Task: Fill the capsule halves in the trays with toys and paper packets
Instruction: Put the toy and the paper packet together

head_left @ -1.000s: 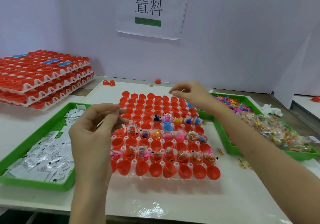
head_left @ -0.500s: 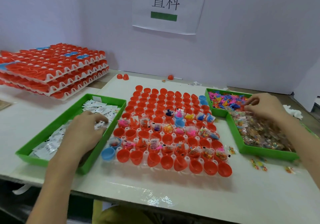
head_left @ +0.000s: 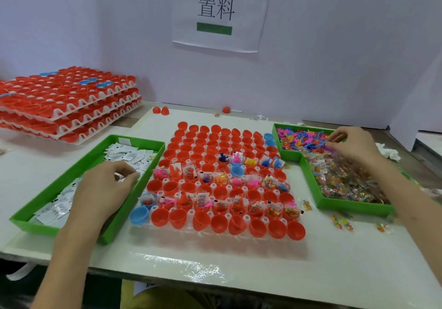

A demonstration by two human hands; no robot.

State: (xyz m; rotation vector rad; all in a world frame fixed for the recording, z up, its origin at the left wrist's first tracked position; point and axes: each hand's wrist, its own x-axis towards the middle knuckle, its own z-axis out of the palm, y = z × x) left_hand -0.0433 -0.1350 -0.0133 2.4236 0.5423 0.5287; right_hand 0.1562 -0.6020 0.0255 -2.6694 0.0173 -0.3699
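Observation:
A clear tray (head_left: 191,212) of red capsule halves (head_left: 200,220) sits in the middle of the table; several halves hold small toys and packets. My left hand (head_left: 105,189) is down in the green tray (head_left: 71,179) of white paper packets (head_left: 126,154), fingers curled onto the packets. My right hand (head_left: 354,146) hovers over the green tray (head_left: 334,204) of coloured toys (head_left: 299,138) and clear toy bags (head_left: 346,179), its fingertips pinching at the toys. What each hand holds is hidden.
Stacked trays of red capsule halves (head_left: 64,102) stand at the back left. Loose red halves (head_left: 160,110) lie by the wall under a paper sign (head_left: 216,11). A few toy bags (head_left: 342,222) lie on the table at the right.
Both hands came down from above the capsule tray: the left went into the packet tray, the right went to the toy tray. Since half a second ago they have barely shifted.

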